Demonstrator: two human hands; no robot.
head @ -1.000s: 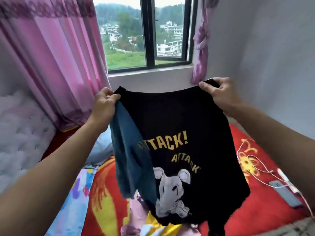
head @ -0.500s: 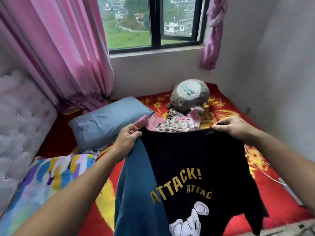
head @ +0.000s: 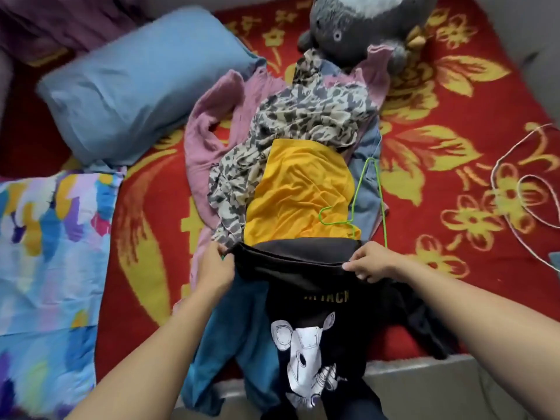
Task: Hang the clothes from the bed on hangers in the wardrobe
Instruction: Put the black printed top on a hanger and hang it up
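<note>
A black T-shirt [head: 306, 286] with a yellow "ATTACK" print and a white cartoon mouse, with a blue sleeve [head: 236, 344], lies over the near edge of the bed. My left hand [head: 216, 266] grips one end of its upper hem and my right hand [head: 371, 260] grips the other. Just beyond the hem lies a pile of clothes: a yellow garment [head: 300, 189], a leopard-print one [head: 303, 116], a pink one [head: 209, 131] and a light-blue denim one [head: 368, 180]. A green wire hanger [head: 354, 201] rests on the yellow and denim garments.
The bed has a red blanket [head: 454, 153] with yellow flowers. A blue pillow [head: 136, 83] lies at the upper left, a colourful quilt [head: 48, 268] at the left, a grey plush toy [head: 360, 28] at the top. A white cable [head: 512, 192] coils at the right.
My hands have lowered the black T-shirt from window height down onto the bed, and my view has tilted down from the window onto the pile of clothes.
</note>
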